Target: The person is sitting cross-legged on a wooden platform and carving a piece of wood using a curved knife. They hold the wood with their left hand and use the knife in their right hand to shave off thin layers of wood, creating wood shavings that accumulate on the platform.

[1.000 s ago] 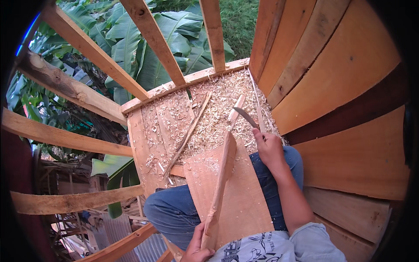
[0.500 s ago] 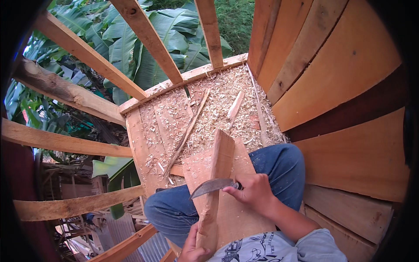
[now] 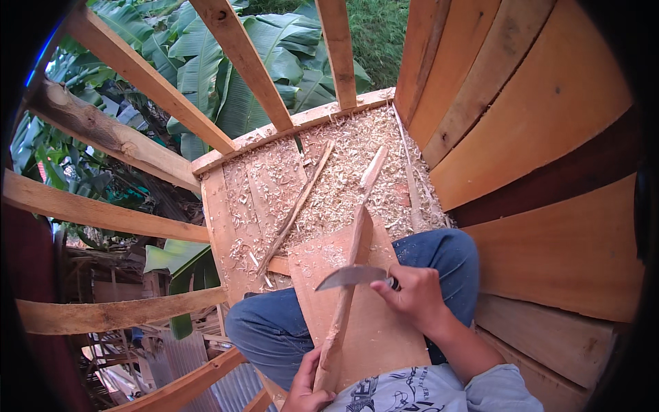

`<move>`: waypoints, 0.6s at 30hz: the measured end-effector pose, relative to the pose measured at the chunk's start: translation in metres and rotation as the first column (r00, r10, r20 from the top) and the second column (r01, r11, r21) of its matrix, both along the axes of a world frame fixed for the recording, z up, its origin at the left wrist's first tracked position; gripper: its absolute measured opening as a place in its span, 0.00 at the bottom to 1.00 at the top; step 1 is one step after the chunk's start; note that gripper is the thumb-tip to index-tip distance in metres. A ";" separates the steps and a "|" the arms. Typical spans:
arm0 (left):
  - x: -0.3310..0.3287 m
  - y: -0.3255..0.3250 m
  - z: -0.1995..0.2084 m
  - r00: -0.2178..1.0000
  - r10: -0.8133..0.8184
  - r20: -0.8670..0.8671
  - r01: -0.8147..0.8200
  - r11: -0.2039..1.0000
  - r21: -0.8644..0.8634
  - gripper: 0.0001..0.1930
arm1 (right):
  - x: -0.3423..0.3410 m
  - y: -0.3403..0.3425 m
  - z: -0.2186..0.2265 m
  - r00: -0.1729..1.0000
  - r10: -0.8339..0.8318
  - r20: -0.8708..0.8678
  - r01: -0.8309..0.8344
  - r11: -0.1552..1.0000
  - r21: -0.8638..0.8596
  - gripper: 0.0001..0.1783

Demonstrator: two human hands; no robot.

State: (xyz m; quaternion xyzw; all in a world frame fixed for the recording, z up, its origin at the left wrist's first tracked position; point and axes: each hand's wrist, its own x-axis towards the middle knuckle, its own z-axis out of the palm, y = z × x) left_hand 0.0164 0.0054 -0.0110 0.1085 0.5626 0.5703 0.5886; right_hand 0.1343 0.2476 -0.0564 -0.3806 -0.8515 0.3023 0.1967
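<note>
The workpiece, a long bar of wood (image 3: 343,309), is positioned above the lap board (image 3: 391,333), running lengthwise away from the person's torso. Its colour is pale reddish brown. The far end is cut to a blunt, angular profile; the sides are flat, and the right face lies in shade. Toward the near end, the surface is rougher and unevenly faceted.

The left hand (image 3: 306,386) grasps the near end, with the fingers at the left side and the thumb at the right. The right hand (image 3: 413,290) is closed around the dark handle of a knife (image 3: 350,277). The grey blade is curved, tapers to a point at the left, and crosses the bar at mid-length; whether the edge touches the wood cannot be told.

The lap board is wide, flat and light brown, resting across the jeans (image 3: 269,333) and flecked with chips. Beyond it, curled shavings (image 3: 343,147) surround a thin stick (image 3: 300,206) and a short wood piece (image 3: 373,168).
</note>
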 end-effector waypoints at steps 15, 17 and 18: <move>-0.003 0.008 0.015 0.989 -0.087 -0.123 0.077 0.994 -0.083 0.45 | 0.007 -0.015 -0.012 0.982 0.190 -0.002 -0.188 0.972 0.144 0.34; -0.003 0.009 0.015 0.990 -0.087 -0.114 0.078 0.994 -0.078 0.45 | 0.007 -0.012 -0.011 0.987 0.162 -0.014 -0.158 0.975 0.159 0.34; -0.003 0.009 0.014 0.989 -0.092 -0.112 0.085 0.994 -0.065 0.45 | 0.008 -0.009 -0.013 0.996 0.083 -0.017 -0.079 0.986 0.147 0.34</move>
